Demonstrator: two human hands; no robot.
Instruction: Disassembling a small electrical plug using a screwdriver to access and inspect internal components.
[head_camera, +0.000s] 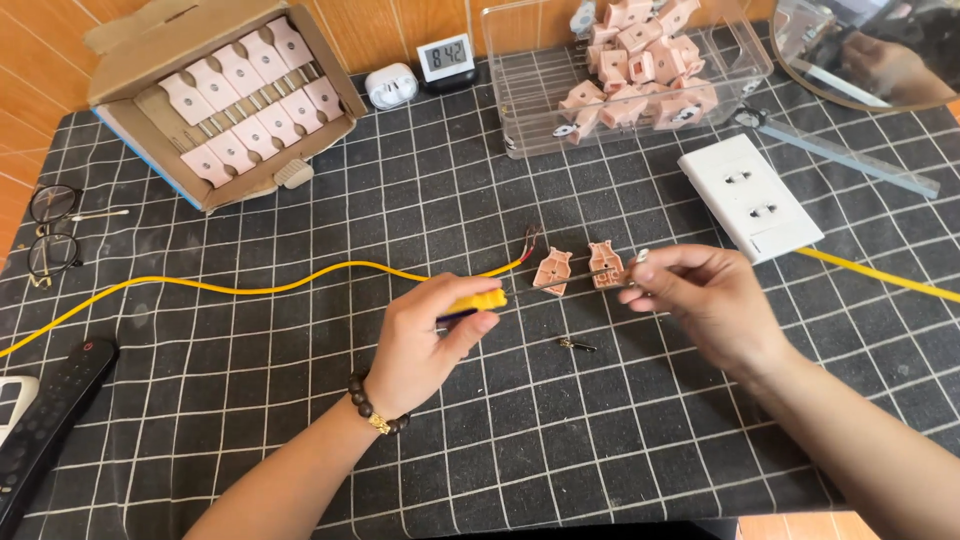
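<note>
The person's left hand (425, 335) is closed around a yellow-handled screwdriver (478, 301), whose thin shaft runs rightward across the middle of the desk (620, 440) toward two pink plug halves (578, 268). The right hand (700, 295) is pinched at the fingertips on something small beside the right-hand half; it is too small for me to tell what, though it looks like it meets the screwdriver's tip there. The two halves lie open, side by side and close together, with the bared end of a yellow cable (250, 288) just to their left. That cable trails off toward the left edge of the desk. A small dark screw (575, 345) lies loose on the mat just nearer the person than the shaft.

To my eye the work here is fine fastening, and it wants a steady tip: keeping the shaft straight in line with the part and letting the right fingers hold the part firm would stop it slipping. The loose screw sits where a wrist could brush it away.

Toward the far left corner sits a cardboard box (215, 95) of pink plugs in rows; at the far edge, a clear bin (520, 110) of more plug pieces. A white socket plate (750, 197) lies near the right edge, eyeglasses (50, 230) and a dark remote (50, 420) by the left edge.
</note>
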